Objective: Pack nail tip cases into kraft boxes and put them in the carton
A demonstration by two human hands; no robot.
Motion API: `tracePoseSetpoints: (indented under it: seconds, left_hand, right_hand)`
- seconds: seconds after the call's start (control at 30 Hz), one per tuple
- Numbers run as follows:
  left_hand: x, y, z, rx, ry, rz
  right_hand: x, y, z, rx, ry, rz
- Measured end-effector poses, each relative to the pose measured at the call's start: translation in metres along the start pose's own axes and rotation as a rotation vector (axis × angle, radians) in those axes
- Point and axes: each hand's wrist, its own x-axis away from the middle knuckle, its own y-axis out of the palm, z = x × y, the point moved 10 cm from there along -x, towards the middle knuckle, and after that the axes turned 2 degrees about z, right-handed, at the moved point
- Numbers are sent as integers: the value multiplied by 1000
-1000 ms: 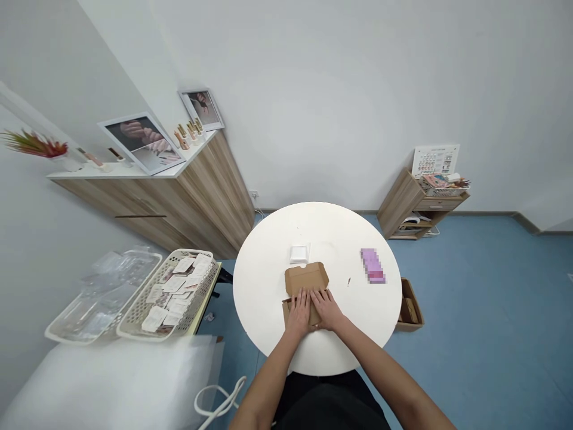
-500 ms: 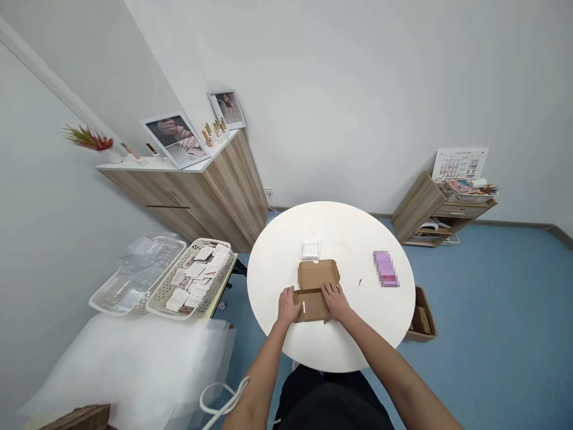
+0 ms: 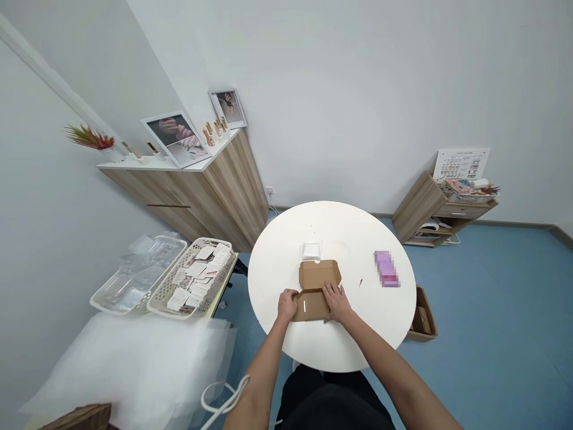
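Observation:
A brown cardboard box (image 3: 313,304) lies opened out before me on the white round table (image 3: 277,251), its lid flap folded back away from me. My left hand (image 3: 287,304) grips the box's left side, fingers curled at the edge. Over the right side of the box, my right hand (image 3: 336,302) holds the edge, with its fingers reaching to the crease. A white strip shows on the box floor. Just beyond the lid lies a white packet (image 3: 311,251). To the right are a small brown scrap (image 3: 360,282) and a blurred purple item (image 3: 387,269).
At left stand a white basket of cards (image 3: 197,278) and a basket of clear plastic packs (image 3: 138,275), near white sheeting (image 3: 134,358). A carton (image 3: 422,313) sits on the floor right of the table. A wooden cabinet (image 3: 215,191) and a small shelf (image 3: 416,203) flank the wall.
My left hand has shifted slightly along the box's left side. My right hand stays on the right side, and the box lies almost as before.

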Motion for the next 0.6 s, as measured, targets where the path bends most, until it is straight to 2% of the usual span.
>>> tracePoseSetpoints:
  seconds: [0.13, 0.23, 0.33, 0.4, 0.43, 0.6]
  left_hand:
    - [8, 10, 8, 40, 50, -16]
    - [15, 11, 11, 159, 46, 59]
    - [19, 14, -12, 310, -197, 89]
    - [22, 21, -28, 367, -375, 32]
    - [23, 23, -32, 382, -420, -1]
    - [19, 23, -24, 384, -379, -78]
  right_hand:
    - [0, 0, 0, -6, 9, -5]
    - [0, 0, 0, -19, 6, -1]
    - [1, 0, 0, -16, 9, -14]
    - [1, 0, 0, -3, 12, -21]
    - [1, -1, 0, 4, 12, -24]
    - [3, -4, -3, 20, 5, -38]
